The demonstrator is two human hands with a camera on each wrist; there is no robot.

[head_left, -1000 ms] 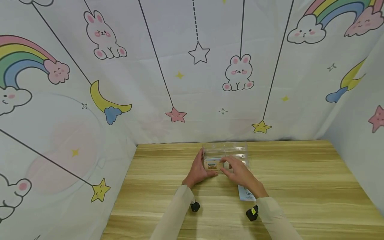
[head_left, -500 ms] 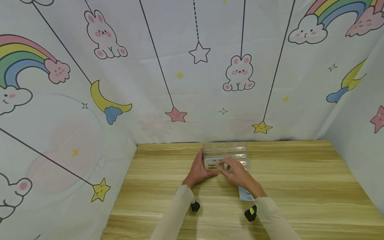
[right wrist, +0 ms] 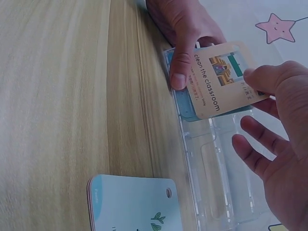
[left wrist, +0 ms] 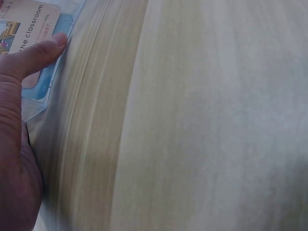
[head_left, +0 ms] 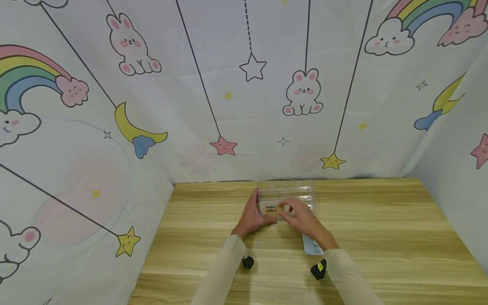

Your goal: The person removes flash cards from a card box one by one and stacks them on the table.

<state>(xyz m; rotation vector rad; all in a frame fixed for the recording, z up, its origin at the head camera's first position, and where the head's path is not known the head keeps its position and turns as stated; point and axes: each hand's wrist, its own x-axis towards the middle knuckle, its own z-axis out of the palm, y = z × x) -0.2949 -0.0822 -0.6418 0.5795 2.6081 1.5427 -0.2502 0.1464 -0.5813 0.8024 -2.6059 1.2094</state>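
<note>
A clear plastic box (head_left: 301,191) stands on the wooden table (head_left: 381,228) near the back wall. My left hand (head_left: 251,217) grips its left end, thumb (right wrist: 180,72) pressed on the front rim. My right hand (head_left: 303,218) pinches a picture card (right wrist: 216,82) reading "clean the classroom" between thumb and forefinger, its other fingers spread over the box (right wrist: 216,163). The card leans into the box's left compartment. In the left wrist view the thumb (left wrist: 33,55) lies against the card (left wrist: 26,26) and the box's corner.
A stack of pale blue cards (head_left: 313,246) (right wrist: 134,202) lies on the table just in front of the box, under my right wrist. Printed cloth walls (head_left: 244,106) close in the back and both sides. Bare wood stretches right and towards me.
My right hand has slid a little left and down over the card, which now sits lower in the box with less of its face showing. The left hand has not moved.
</note>
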